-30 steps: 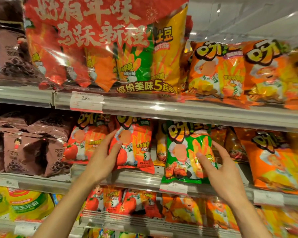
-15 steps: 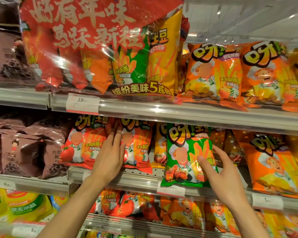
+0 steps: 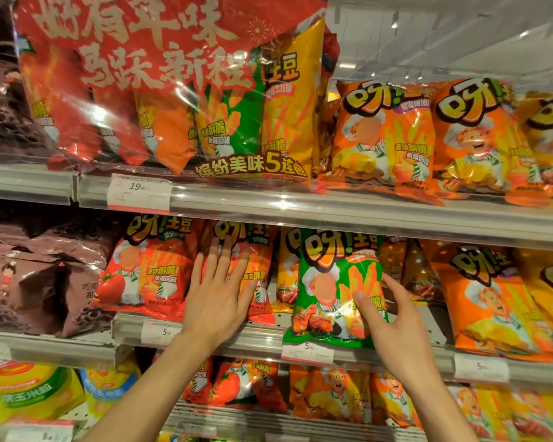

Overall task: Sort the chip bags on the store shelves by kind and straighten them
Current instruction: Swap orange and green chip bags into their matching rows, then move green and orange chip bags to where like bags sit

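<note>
Fingers (image 3: 227,260) of your left hand (image 3: 219,295) press flat on the glossy red tomato-print chip bag (image 3: 253,282); right hand (image 3: 393,327) pinches the green foil chip bag (image 3: 329,282): seat it upright, label forward.

Head camera, close to the store shelving

A single wide-angle view looks straight ahead and slightly down at the middle shelf (image 3: 348,218), near enough for both forearms to enter from the bottom edge; no second view shares the scene.

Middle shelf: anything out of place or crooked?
Yes. One green chip bag stands alone between red bags and orange bags, its bottom hanging over the shelf rail. The right hand holds its edge.
</note>
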Demonstrator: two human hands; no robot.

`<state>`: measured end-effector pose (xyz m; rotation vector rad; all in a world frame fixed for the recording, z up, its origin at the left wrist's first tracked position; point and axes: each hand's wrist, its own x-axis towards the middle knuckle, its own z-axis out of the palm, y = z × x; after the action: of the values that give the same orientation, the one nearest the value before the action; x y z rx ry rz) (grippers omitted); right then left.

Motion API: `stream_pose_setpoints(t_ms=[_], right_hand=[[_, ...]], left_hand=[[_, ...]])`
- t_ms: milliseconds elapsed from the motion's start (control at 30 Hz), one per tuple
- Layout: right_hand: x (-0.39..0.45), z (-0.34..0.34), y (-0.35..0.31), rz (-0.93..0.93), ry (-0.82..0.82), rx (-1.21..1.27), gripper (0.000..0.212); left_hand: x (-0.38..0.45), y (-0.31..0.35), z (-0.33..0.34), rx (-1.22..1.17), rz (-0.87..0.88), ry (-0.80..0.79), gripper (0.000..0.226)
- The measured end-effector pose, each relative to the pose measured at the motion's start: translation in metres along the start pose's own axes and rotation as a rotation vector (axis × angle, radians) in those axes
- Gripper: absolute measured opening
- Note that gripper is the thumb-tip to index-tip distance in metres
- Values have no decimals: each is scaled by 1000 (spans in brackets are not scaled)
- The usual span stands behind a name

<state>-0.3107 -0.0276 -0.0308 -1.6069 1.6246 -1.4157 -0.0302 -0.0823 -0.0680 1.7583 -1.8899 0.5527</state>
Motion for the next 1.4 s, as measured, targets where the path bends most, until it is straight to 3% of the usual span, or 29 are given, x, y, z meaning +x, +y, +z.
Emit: stream_pose_setpoints(t_ms=[133,267,467,567,633,800,1000,1100,1200,1400], right_hand=[[-4,2,1,7,-18,24,65],[-13,9,2,48,-55,89,68],[-37,29,-1,68,-144,219,56],[-51,39,-3,80,-176,222,65],[-62,45,-6,102,-177,229,69],[-85,52,-11,98,-171,219,34],[-104,31,2,111,-154,246,52],[-111,1,15,96,-129,280,48],[-113,-43,31,56,-106,244,27],[-113,-167,79,41,-85,91,35]], left_hand=[[-4,5,-9,-152,-19,44,60],[-24,27,-31,-548,-101,115,55],[-60,52,-55,-1115,-327,-146,71],[-70,49,-56,-1274,-409,-208,60],[-78,43,-56,-1296,-459,-247,62],[-99,28,-51,-1227,-442,-283,60],[-120,53,-49,-1233,-487,-293,70],[-128,84,-58,-1269,-488,-284,75],[-129,131,-70,-1302,-421,-290,50],[-135,258,-74,-1372,-344,-283,58]])
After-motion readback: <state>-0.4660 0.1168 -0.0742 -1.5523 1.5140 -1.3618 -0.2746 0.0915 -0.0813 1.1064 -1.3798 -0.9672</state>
